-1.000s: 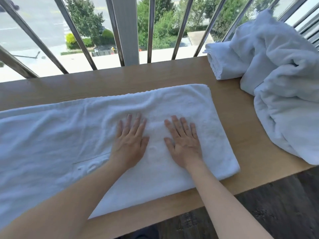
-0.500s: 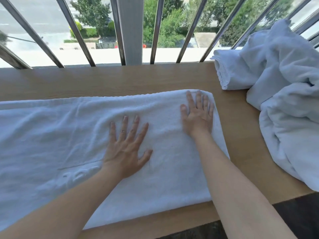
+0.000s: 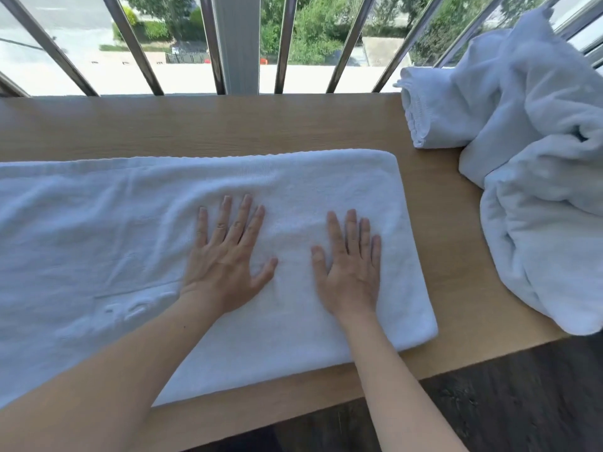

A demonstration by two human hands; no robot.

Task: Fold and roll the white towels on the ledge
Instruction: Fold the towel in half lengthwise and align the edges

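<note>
White terry towel (image 3: 98, 239), folded lengthwise into a long band, is laid along the wooden ledge (image 3: 195, 125). Its right end is squared off short of the ledge's right end; its left end is cut off by the frame. Both hands are laid flat on it near that right end, palms down, nothing gripped. The left hand (image 3: 225, 265) is spread wide; the right hand (image 3: 350, 272) is held with fingers straight and close together. They are set side by side, apart.

Step judged: smoothing of the folded band before rolling. To be done well:
- Pressure is to be kept even through flat palms.
- Creases, seen mostly left of the left hand, are to be swept outward toward the far end, not bunched.
- Long edges are to be kept parallel with the ledge front, which the near edge lies close to.
- The roll is best started from the squared right end, tight from the first turn, with both hands kept level so no cone is formed.

Count:
- Spread towels: one.
- One rolled towel (image 3: 434, 112) is set at the far right of the ledge, by the railing bars (image 3: 133, 44).
- One crumpled heap (image 3: 538, 190) is seen touching it and appears to overhang the ledge front. How many towels it holds cannot be told.
- Hands: two.

Progress judged: one roll done, one towel in hand, heap not yet begun.
</note>
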